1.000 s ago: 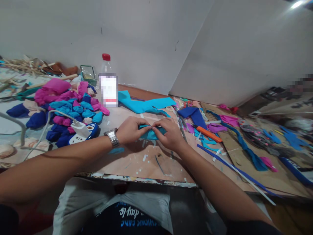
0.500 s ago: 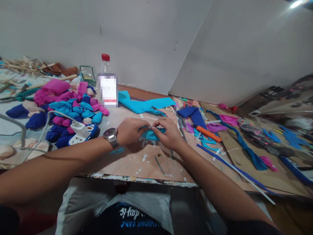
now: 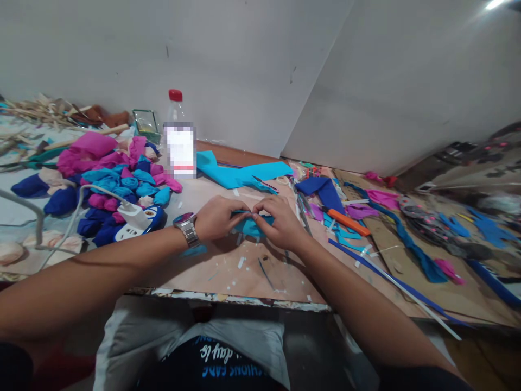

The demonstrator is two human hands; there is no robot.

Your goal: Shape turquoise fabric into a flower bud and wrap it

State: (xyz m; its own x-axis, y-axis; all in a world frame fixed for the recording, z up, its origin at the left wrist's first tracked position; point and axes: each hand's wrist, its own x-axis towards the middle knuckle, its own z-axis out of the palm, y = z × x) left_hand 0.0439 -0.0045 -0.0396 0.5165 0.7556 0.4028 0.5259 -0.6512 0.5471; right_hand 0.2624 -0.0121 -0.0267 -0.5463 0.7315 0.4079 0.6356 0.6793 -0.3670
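A pale wall (image 3: 228, 70) backs the whole scene, and the worktop (image 3: 183, 278) runs along it, marked with white and blue specks. On its right side lies a flat sheet of brown cardboard (image 3: 393, 266). On the left is a pile of bundled material (image 3: 103, 171) in pink, navy and turquoise. A wide turquoise strip (image 3: 228, 176) stretches near the wall, just right of a clear bottle (image 3: 176, 111) with a red cap and a blurred label. In front of the pile sits a blue-and-white power strip (image 3: 151, 221) with a white charger (image 3: 135, 214) plugged in.

The left hand (image 3: 217, 218) and right hand (image 3: 280, 222) meet over the middle of the worktop, fingertips almost touching. Each has thumb and forefinger pinched closed on a small turquoise piece (image 3: 250, 227), which lies between them, partly covered by the fingers; whether it rests on the surface I cannot tell. An orange utility knife (image 3: 349, 221) lies right of the right hand. A metal watch (image 3: 188, 229) circles the left wrist. Nearer the front edge lies a thin dark sliver (image 3: 266, 274)
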